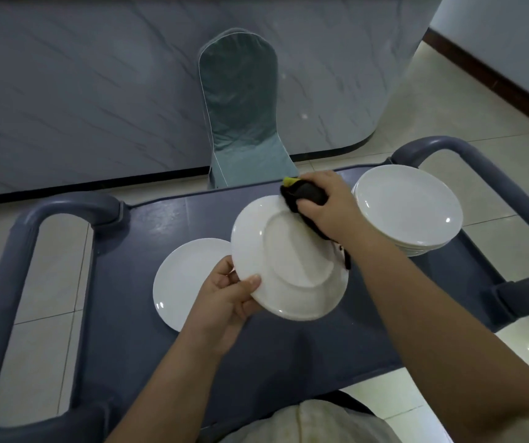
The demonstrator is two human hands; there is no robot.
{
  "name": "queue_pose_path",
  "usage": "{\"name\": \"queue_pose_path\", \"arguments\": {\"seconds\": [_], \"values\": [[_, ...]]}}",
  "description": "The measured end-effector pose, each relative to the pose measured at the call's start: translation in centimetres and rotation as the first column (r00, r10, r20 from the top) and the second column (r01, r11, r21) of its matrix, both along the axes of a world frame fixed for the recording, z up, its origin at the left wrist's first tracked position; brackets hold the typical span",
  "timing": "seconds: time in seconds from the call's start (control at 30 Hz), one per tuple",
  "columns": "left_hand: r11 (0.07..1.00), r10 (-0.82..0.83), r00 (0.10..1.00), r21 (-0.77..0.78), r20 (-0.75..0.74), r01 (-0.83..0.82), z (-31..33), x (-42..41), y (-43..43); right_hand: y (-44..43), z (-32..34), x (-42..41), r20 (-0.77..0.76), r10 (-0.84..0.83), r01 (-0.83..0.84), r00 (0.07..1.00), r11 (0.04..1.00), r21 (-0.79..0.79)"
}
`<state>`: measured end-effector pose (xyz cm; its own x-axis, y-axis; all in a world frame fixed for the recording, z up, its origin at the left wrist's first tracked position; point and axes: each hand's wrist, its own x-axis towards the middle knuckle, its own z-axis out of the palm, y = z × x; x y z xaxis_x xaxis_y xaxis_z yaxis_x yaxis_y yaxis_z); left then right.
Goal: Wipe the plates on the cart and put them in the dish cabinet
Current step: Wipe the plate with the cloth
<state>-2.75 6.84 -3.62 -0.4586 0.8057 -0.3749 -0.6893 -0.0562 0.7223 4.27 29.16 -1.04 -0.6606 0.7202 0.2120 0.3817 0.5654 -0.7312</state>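
Note:
My left hand [229, 294] grips the lower left rim of a white plate [292, 266], held tilted above the cart with its underside facing me. My right hand [327, 206] clutches a black cloth with a yellow corner [301, 191] and presses it against the plate's upper right edge. A single white plate [183, 282] lies flat on the blue-grey cart top [135, 251], partly under the held plate. A stack of several white plates [407, 209] stands at the cart's right end.
The cart has thick grey loop handles at the left [17, 282] and right [493, 180] ends. Beyond it stands a teal covered chair [244, 123] against a grey marbled counter wall [80, 91]. Pale floor tiles [448, 91] lie to the right.

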Motion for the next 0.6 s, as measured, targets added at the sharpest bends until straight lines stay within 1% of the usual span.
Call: {"name": "queue_pose_path", "arguments": {"seconds": [0.07,0.1,0.13,0.17,0.23,0.3,0.33,0.37,0.4,0.43,0.47,0.5,0.53,0.6], "values": [[0.997,0.072,0.990,0.009,0.120,-0.074,0.0,-0.8,-0.1,0.4,-0.4,1.9,0.026,-0.092,0.094,0.995,0.992,-0.086],[0.993,0.112,0.977,0.006,0.184,-0.115,-0.1,-1.1,0.0,-0.3,-0.8,3.0,0.018,-0.155,0.156,0.988,0.983,-0.100],[0.988,0.153,0.958,-0.008,0.241,-0.155,-0.2,-1.3,0.3,-1.6,-1.3,3.8,-0.016,-0.189,0.187,0.982,0.979,-0.076],[0.982,0.189,0.938,-0.029,0.291,-0.189,-0.4,-1.4,0.8,-3.5,-1.9,4.4,-0.064,-0.171,0.171,0.983,0.985,-0.004],[0.972,0.235,0.904,-0.067,0.358,-0.225,-0.7,-1.2,1.9,-8.0,-3.2,4.5,-0.092,-0.013,0.029,0.996,0.983,0.180],[0.969,0.248,0.905,-0.100,0.345,-0.227,-0.8,-0.9,2.9,-10.6,-4.9,4.2,-0.054,0.159,-0.130,0.986,0.928,0.350],[0.968,0.249,0.909,-0.108,0.335,-0.225,-0.8,-0.9,3.3,-10.5,-5.6,4.1,-0.045,0.184,-0.153,0.982,0.912,0.381],[0.967,0.253,0.909,-0.110,0.332,-0.229,-0.8,-1.0,3.5,-9.6,-6.3,4.2,-0.063,0.155,-0.124,0.986,0.928,0.352],[0.965,0.260,0.907,-0.108,0.332,-0.237,-0.8,-1.1,3.6,-8.3,-6.7,4.5,-0.100,0.063,-0.034,0.993,0.964,0.265],[0.964,0.267,0.905,-0.106,0.333,-0.245,-0.7,-1.3,3.6,-7.1,-7.0,5.0,-0.125,-0.059,0.083,0.990,0.977,0.196],[0.962,0.273,0.901,-0.105,0.336,-0.253,-0.6,-1.4,3.7,-6.3,-7.0,5.6,-0.148,-0.152,0.173,0.977,0.976,0.136],[0.961,0.276,0.899,-0.103,0.340,-0.256,-0.5,-1.3,3.8,-6.4,-6.8,5.9,-0.161,-0.186,0.206,0.969,0.971,0.118],[0.964,0.266,0.901,-0.095,0.342,-0.249,-0.5,-1.1,3.9,-7.3,-6.4,5.8,-0.173,-0.150,0.175,0.973,0.974,0.141],[0.976,0.215,0.922,-0.091,0.323,-0.196,-0.6,-0.5,4.3,-10.0,-5.6,5.3,-0.157,0.059,-0.014,0.986,0.962,0.274]]}}
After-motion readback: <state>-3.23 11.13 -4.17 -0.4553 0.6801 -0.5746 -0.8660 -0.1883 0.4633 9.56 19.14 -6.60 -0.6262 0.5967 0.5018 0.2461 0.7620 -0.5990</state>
